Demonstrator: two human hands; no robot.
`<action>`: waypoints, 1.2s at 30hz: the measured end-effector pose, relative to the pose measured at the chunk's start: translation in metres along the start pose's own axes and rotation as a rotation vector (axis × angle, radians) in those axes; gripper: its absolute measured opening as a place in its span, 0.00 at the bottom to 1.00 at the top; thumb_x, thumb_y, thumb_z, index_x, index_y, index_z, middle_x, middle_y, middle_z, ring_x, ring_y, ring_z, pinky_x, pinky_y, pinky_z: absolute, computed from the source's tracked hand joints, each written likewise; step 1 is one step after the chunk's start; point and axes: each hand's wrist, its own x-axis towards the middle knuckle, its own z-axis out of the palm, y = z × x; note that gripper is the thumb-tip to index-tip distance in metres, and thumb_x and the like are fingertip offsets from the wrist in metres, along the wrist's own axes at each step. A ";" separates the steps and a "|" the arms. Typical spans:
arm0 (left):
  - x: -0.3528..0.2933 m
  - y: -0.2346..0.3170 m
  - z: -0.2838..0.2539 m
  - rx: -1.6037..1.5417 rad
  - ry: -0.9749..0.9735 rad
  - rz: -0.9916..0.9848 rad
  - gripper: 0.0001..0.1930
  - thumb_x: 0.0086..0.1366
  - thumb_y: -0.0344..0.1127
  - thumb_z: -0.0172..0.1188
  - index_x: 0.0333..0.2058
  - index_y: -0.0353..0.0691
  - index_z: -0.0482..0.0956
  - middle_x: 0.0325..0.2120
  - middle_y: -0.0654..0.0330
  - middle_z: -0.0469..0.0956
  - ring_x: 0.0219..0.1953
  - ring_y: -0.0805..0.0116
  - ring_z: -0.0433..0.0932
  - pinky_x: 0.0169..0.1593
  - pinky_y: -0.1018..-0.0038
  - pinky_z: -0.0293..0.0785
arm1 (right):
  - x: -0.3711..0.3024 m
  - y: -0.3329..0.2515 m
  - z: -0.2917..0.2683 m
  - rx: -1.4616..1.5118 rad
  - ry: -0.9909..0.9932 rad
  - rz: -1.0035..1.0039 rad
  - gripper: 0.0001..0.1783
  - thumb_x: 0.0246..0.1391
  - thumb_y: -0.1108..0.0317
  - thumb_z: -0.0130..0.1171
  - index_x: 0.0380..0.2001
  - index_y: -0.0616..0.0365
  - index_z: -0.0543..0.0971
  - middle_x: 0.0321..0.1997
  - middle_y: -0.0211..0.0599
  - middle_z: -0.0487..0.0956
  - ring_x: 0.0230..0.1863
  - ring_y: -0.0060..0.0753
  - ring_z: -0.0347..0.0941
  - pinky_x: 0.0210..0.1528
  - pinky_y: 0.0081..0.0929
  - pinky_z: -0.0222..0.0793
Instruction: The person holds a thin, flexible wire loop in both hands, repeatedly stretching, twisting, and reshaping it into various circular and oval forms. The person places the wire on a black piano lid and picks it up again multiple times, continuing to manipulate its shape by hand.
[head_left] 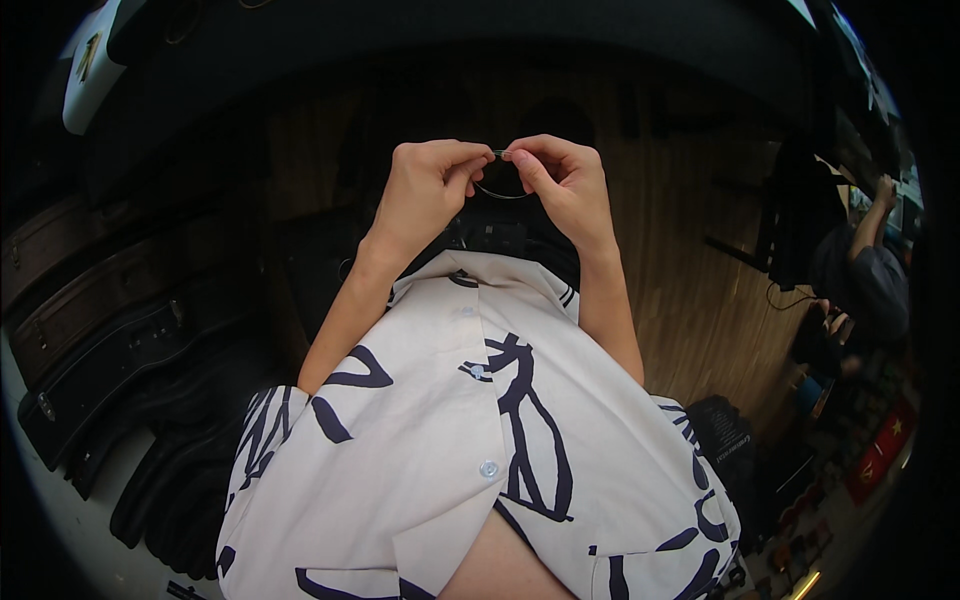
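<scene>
A thin, shiny loop of wire (503,196) hangs between my two hands, out in front of my chest. My left hand (425,185) pinches one side of it between thumb and forefinger. From the other side, my right hand (568,185) grips it the same way, its fingertips nearly touching those of the left. A short bit of the wire (499,152) shows between the fingertips at the top, while the lower part bows down in a curve. Whether its ends are joined there is too small to tell.
A dark tabletop (460,50) spans the far side, with a white object (95,70) at its left. Dark hard cases (110,345) are stacked to my left. On the right, past wooden flooring (680,270), another person (875,270) sits near a dark chair (795,205).
</scene>
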 end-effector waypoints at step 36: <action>0.003 -0.004 0.001 -0.140 0.155 -0.084 0.06 0.64 0.26 0.60 0.39 0.35 0.83 0.23 0.62 0.82 0.22 0.81 0.76 0.26 0.84 0.70 | -0.001 0.006 -0.002 0.149 -0.062 0.066 0.07 0.60 0.71 0.57 0.35 0.63 0.82 0.22 0.28 0.78 0.20 0.14 0.70 0.23 0.12 0.66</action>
